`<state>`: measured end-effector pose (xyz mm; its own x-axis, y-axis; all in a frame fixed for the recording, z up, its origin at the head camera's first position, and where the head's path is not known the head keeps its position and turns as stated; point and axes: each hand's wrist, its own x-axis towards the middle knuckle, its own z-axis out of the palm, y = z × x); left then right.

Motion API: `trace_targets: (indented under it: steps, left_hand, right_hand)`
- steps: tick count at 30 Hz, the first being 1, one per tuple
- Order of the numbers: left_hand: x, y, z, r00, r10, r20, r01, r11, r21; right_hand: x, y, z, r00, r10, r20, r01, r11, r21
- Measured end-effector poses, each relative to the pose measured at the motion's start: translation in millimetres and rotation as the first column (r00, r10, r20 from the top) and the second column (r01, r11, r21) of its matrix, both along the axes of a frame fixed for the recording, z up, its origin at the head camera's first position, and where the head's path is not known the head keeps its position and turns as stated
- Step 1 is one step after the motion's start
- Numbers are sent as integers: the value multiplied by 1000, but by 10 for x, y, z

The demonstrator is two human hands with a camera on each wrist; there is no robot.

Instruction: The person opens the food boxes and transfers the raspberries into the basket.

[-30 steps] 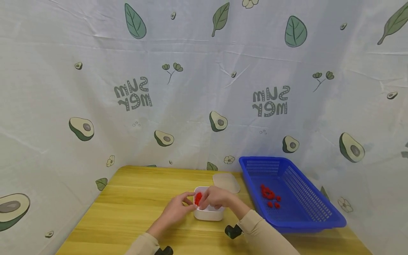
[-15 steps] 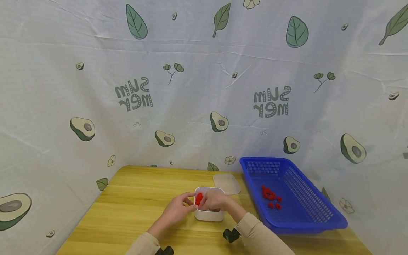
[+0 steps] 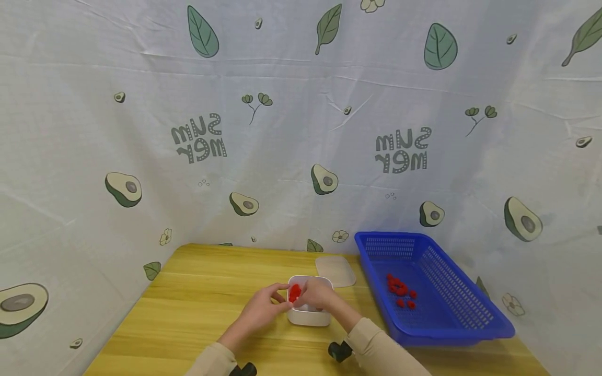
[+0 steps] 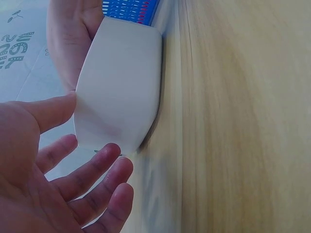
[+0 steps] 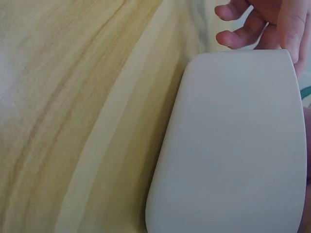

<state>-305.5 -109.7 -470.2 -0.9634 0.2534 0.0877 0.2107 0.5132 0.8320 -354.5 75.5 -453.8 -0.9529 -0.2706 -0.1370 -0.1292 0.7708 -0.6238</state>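
Note:
A small white open box (image 3: pixel 308 317) with rounded corners stands on the wooden table. My left hand (image 3: pixel 260 309) holds its left end, thumb at the near rim corner and index finger at the far one. The other fingers spread loosely beside the wall in the left wrist view. My right hand (image 3: pixel 317 293) reaches down into the box over the rim, fingers bent. Its fingertips are mostly hidden, and I cannot tell whether they pinch anything. Bright red pieces (image 3: pixel 294 292) lie at the left inside the box, right beside those fingertips.
A translucent flat lid (image 3: pixel 336 270) lies behind the box. To the right stands a blue perforated basket (image 3: pixel 451 334), holding several small red pieces (image 3: pixel 397 286), one ring-shaped. A printed curtain (image 3: pixel 282 156) hangs behind the wooden table (image 3: pixel 188 297).
My right hand has shifted slightly inside the box, dipping lower and then lifting a little. My left hand stays at the box's left end. The view has drifted slightly.

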Motion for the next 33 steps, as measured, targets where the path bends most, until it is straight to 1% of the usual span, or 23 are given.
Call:
trace_targets:
  steps: [3, 6, 12, 17, 24, 27, 33]
  left_hand:
    - [-4, 0, -2, 1000, 1, 1, -1, 1000, 1]
    - [-5, 2, -6, 1000, 4, -1, -4, 1000, 1]
    - [2, 3, -9, 1000, 14, -1, -14, 1000, -14]
    - [9, 1, 8, 1000, 10, -6, -10, 1000, -17]
    - [4, 15, -1, 1000, 9, -3, -9, 1000, -18]
    - [-5, 12, -14, 1000, 10, -2, -11, 1000, -21]
    - [-7, 9, -18, 1000, 10, 6, -10, 1000, -24]
  right_hand:
    - [-5, -16, -32, 999, -20, -28, 19, 1000, -4]
    - [-5, -27, -48, 999, -43, -32, 43, 999, -17]
    - [0, -47, -54, 996, -88, -9, 87, 994, -70]
    - [-10, -50, -73, 993, -114, 18, 115, 988, -100]
    - [-36, -31, -112, 993, -115, 5, 115, 982, -153]
    - [-38, -36, -104, 992, -126, 3, 125, 980, -154]
    - [-23, -45, -118, 991, -126, -39, 121, 985, -121]
